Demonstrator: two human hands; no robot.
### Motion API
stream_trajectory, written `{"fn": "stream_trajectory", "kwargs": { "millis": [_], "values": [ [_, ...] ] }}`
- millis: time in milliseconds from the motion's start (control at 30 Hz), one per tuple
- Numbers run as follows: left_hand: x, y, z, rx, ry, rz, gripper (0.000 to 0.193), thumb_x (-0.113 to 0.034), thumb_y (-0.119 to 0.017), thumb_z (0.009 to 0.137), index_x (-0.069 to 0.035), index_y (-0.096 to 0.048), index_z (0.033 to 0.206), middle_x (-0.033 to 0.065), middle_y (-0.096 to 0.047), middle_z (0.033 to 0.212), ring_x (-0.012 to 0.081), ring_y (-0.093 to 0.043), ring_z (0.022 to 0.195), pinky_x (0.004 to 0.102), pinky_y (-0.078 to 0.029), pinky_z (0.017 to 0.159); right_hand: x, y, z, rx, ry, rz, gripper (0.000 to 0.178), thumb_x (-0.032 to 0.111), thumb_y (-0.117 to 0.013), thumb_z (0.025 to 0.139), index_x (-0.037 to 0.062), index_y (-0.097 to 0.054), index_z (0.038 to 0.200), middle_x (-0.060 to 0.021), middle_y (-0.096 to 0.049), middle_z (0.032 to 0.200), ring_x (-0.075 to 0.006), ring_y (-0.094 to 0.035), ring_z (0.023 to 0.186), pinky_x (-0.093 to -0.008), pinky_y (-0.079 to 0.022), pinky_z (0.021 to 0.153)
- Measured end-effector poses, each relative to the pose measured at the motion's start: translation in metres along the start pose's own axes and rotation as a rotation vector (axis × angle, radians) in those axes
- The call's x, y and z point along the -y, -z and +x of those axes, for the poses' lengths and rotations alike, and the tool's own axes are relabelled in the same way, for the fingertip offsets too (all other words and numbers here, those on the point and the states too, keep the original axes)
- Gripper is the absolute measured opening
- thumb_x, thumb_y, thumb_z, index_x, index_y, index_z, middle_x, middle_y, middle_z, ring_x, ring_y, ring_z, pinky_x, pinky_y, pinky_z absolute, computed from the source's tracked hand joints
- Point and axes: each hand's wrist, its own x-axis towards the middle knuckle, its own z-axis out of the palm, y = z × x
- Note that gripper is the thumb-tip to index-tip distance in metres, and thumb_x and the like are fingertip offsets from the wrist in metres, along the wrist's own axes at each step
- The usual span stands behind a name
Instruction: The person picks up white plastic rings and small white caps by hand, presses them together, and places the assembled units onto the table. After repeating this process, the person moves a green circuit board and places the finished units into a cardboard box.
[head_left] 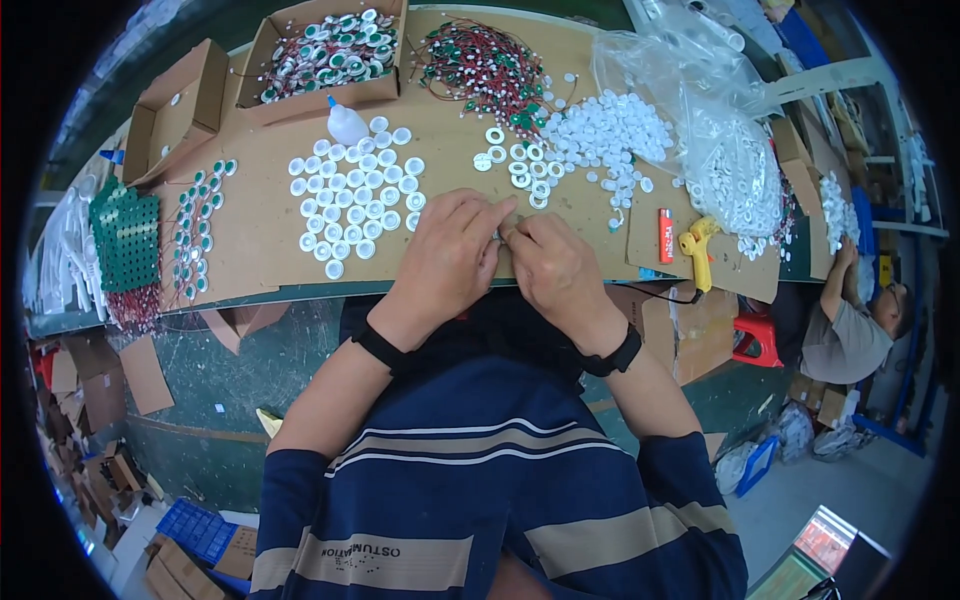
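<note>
My left hand [447, 262] and my right hand [553, 270] meet fingertip to fingertip at the near edge of a cardboard-covered bench [255, 215]. Between the fingertips is a tiny part, too small to identify. Just beyond my left hand lie white round caps laid out in rows [355, 200]. Loose white rings [520, 165] and a heap of small white caps [610, 135] lie beyond my right hand. A tangle of red-wired green and white discs [480, 70] sits further back.
A white glue bottle [346, 122], a cardboard box of wired discs [330, 50], an empty box [175, 105], a green perforated tray [128, 240], plastic bags of white parts [720, 150], a yellow glue gun [698, 245] and a red lighter [666, 235]. Another person [850, 320] works at right.
</note>
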Motion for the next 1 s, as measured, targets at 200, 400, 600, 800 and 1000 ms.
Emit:
{"fn": "stream_trajectory", "kwargs": {
  "millis": [200,400,600,800,1000],
  "values": [
    [-0.003,0.002,0.000,-0.001,-0.022,0.010,0.060,-0.002,-0.089,0.087,-0.011,-0.079,0.145,0.0128,-0.077,0.127,0.0376,-0.070,0.132,0.0516,-0.055,0.114,-0.009,0.007,-0.008,-0.129,-0.083,0.138,0.021,-0.001,-0.083,0.098,0.0021,-0.085,0.119,-0.0145,-0.079,0.110,-0.0376,-0.077,0.101,-0.0456,-0.065,0.087],
    [-0.004,0.007,-0.002,0.000,-0.101,0.125,0.031,-0.003,-0.087,0.089,-0.007,-0.084,0.119,0.0095,-0.078,0.120,0.0355,-0.069,0.131,0.0511,-0.055,0.113,-0.044,0.037,-0.037,-0.209,-0.234,-0.098,0.021,0.003,-0.084,0.100,0.0018,-0.085,0.120,-0.0163,-0.080,0.113,-0.0392,-0.077,0.102,-0.0472,-0.065,0.091],
    [0.002,0.027,0.003,-0.042,-0.020,0.273,0.023,-0.003,-0.086,0.090,-0.006,-0.083,0.112,0.0094,-0.077,0.118,0.0354,-0.069,0.131,0.0510,-0.054,0.113,-0.062,0.041,-0.049,-0.210,-0.314,-0.261,0.019,0.007,-0.084,0.102,0.0028,-0.086,0.120,-0.0170,-0.080,0.111,-0.0391,-0.078,0.102,-0.0497,-0.064,0.091],
    [0.002,0.027,0.012,-0.053,0.006,0.291,0.028,-0.004,-0.088,0.091,-0.008,-0.084,0.118,0.0092,-0.078,0.123,0.0366,-0.069,0.132,0.0523,-0.055,0.113,-0.070,0.046,-0.039,-0.137,-0.505,-0.169,0.019,0.014,-0.084,0.104,0.0035,-0.085,0.120,-0.0175,-0.081,0.109,-0.0388,-0.079,0.099,-0.0489,-0.063,0.088],
    [-0.001,0.018,0.036,-0.057,-0.026,0.258,0.028,-0.005,-0.087,0.091,-0.005,-0.082,0.118,0.0106,-0.077,0.123,0.0355,-0.068,0.130,0.0513,-0.054,0.112,-0.078,0.047,-0.033,-0.067,-0.575,-0.160,0.020,0.017,-0.084,0.103,0.0036,-0.085,0.118,-0.0172,-0.081,0.106,-0.0376,-0.080,0.095,-0.0476,-0.063,0.083]
  ]
}}
